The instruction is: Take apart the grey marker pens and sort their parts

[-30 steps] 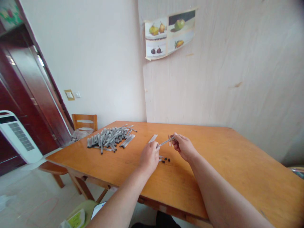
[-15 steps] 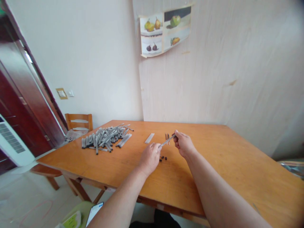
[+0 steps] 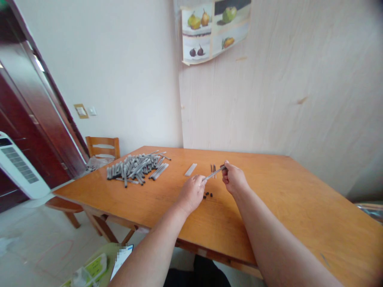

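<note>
A slim grey pen slants upward between my two hands above the table. My left hand is closed on its lower end. The fingers of my right hand pinch its dark upper end. Under the pen, near my left fingers, lie several small black caps. A few thin dark sticks, which look like pen refills, are lined up just behind it. Some pale translucent tubes rest side by side beyond my left hand.
A big heap of grey pens with black ends covers the table's left part, a neat row beside it. The wooden table meets the wall behind. A chair stands far left; a phone lies low left.
The view has shifted slightly, so the table and wall pictures sit higher and further right. Both hands keep their hold on the pen, with little visible movement.
</note>
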Tool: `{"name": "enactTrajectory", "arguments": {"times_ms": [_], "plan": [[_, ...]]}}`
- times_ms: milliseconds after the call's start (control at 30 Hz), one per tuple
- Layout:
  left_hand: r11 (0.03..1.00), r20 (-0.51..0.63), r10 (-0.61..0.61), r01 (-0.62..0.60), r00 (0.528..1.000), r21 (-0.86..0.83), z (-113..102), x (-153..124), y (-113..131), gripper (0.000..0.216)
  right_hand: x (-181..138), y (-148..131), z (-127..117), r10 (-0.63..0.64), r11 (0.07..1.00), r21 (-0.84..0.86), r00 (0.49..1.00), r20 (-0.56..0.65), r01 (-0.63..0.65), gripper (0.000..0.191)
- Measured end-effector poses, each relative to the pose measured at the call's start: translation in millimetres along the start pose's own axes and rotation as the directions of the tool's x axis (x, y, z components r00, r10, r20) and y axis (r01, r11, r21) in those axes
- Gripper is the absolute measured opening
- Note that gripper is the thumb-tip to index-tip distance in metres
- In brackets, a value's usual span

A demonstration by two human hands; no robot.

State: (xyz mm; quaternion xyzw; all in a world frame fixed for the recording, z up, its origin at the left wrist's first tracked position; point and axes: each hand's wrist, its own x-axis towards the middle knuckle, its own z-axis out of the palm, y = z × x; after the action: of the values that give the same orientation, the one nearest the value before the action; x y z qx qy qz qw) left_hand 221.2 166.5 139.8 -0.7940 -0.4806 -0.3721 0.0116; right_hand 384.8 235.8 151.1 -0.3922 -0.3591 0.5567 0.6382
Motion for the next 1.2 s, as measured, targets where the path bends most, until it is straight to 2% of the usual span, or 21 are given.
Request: {"name": "enactTrajectory", "arguments": {"times_ms": [100, 167, 200, 267, 333, 433, 567, 667, 733, 800, 867, 1033, 1100, 1200], "plan": [[0.998, 0.005, -0.031, 0.031, 1.0, -0.057, 0, -3, -4, 0.021, 2, -5, -5, -0.006, 1.0, 0.018, 1.0, 0.001, 0.006, 0.033], [0.992, -0.001, -0.089, 0.089, 0.996, -0.09, -4, -7, -10, 0.022, 8, -12, -18, -0.029, 0.999, 0.04, 0.999, -0.04, 0.031, 0.036], [0.986, -0.015, -0.136, 0.134, 0.991, -0.104, -7, -9, -15, 0.023, 11, -16, -26, -0.031, 0.998, 0.06, 0.994, -0.103, 0.037, 0.038], [0.962, -0.088, -0.255, 0.243, 0.963, -0.126, -12, -13, -23, 0.024, 18, -22, -41, -0.079, 0.995, 0.048, 0.986, -0.148, 0.087, 0.038], [0.941, -0.17, -0.329, 0.306, 0.929, -0.145, -16, -13, -30, 0.025, 20, -23, -47, -0.089, 0.996, 0.001, 0.987, -0.136, 0.09, 0.037], [0.928, -0.257, -0.364, 0.327, 0.895, -0.177, -15, -10, -34, 0.026, 12, -17, -34, -0.063, 0.996, -0.073, 0.996, -0.062, 0.059, 0.033], [0.913, -0.327, -0.406, 0.36, 0.854, -0.192, -15, -8, -40, 0.024, -7, -7, -9, -0.1, 0.964, -0.238, 0.989, 0.106, 0.122, 0.025], [0.878, -0.368, -0.478, 0.429, 0.798, -0.21, -18, -10, -46, 0.023, -16, 0, -2, -0.052, 0.918, -0.371, 0.971, 0.234, 0.139, 0.016], [0.865, -0.385, -0.503, 0.45, 0.774, -0.224, -20, -10, -48, 0.023, -18, 6, -1, -0.013, 0.886, -0.442, 0.961, 0.275, 0.138, 0.017], [0.861, -0.387, -0.509, 0.451, 0.769, -0.236, -20, -11, -49, 0.022, -19, 14, 0, -0.002, 0.832, -0.527, 0.95, 0.313, 0.176, 0.017], [0.858, -0.379, -0.514, 0.448, 0.77, -0.253, -20, -10, -48, 0.021, -20, 22, 1, -0.037, 0.735, -0.618, 0.926, 0.375, 0.279, 0.013], [0.84, -0.358, -0.537, 0.442, 0.764, -0.316, -16, -9, -47, 0.019, -20, 31, 2, -0.133, 0.481, -0.701, 0.834, 0.536, 0.527, 0.016], [0.832, -0.347, -0.545, 0.438, 0.764, -0.341, -15, -9, -48, 0.019, -20, 32, 2, -0.14, 0.411, -0.714, 0.813, 0.565, 0.567, 0.019], [0.827, -0.325, -0.546, 0.433, 0.772, -0.359, -12, -9, -50, 0.02, -20, 32, 5, -0.115, 0.348, -0.745, 0.814, 0.569, 0.569, 0.019]]}}
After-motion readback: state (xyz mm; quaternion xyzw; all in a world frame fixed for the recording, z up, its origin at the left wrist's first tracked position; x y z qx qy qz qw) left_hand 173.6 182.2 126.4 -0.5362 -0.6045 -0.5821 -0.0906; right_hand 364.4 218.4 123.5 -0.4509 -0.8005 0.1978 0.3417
